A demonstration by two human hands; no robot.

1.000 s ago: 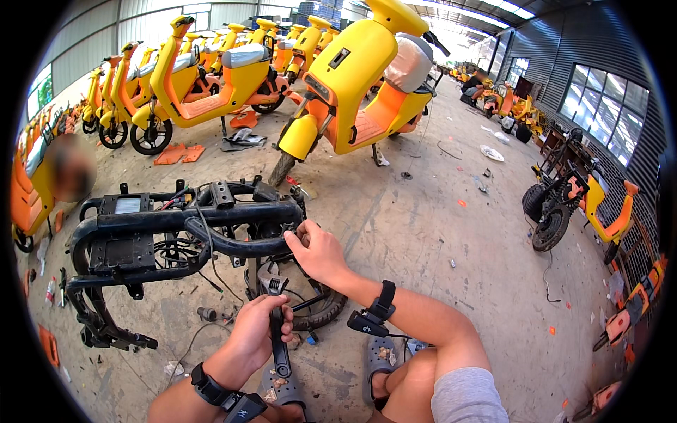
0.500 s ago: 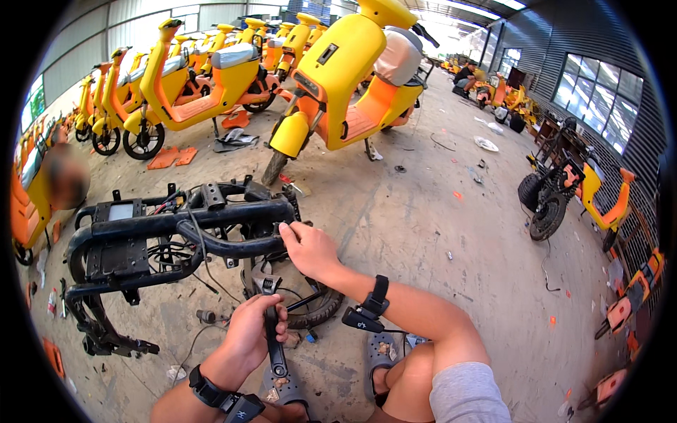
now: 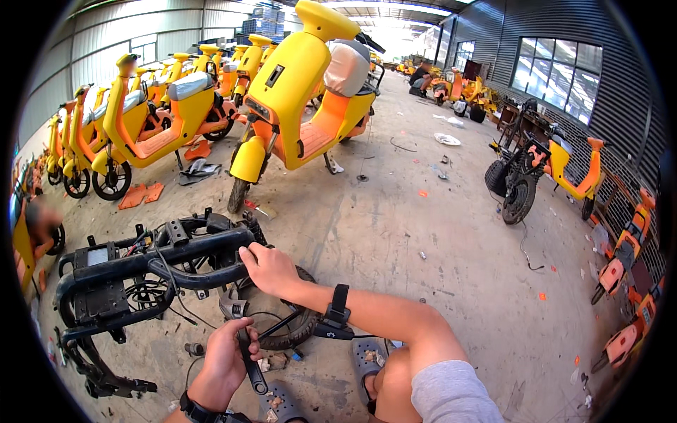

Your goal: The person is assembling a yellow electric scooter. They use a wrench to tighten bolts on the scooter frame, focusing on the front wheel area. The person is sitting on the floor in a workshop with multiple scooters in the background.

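Observation:
My left hand (image 3: 224, 352) is closed around the handle of a dark adjustable wrench (image 3: 254, 371), whose jaw end points up beneath the frame. Whether the jaws touch anything is hard to make out. My right hand (image 3: 271, 270) is closed over the right end of a black scooter frame (image 3: 151, 255), thumb on the tube; what lies under the fingers is hidden. The frame rests on its side on the floor, with loose cables (image 3: 144, 292) inside it. Just below my right forearm lies a black-tyred wheel (image 3: 305, 331), partly behind the wrench and the wrist strap.
A yellow and orange scooter (image 3: 293, 92) stands beyond the frame, with rows of similar ones at left. Orange panels (image 3: 141, 196) and a screwdriver (image 3: 265, 210) lie on the floor. A stripped scooter (image 3: 518, 187) stands at right. Another person (image 3: 421, 76) crouches far back.
The view has swung, so the scene sits further left and lower in the picture. Both hands keep their holds on the wrench and the frame, with little visible shift against the frame.

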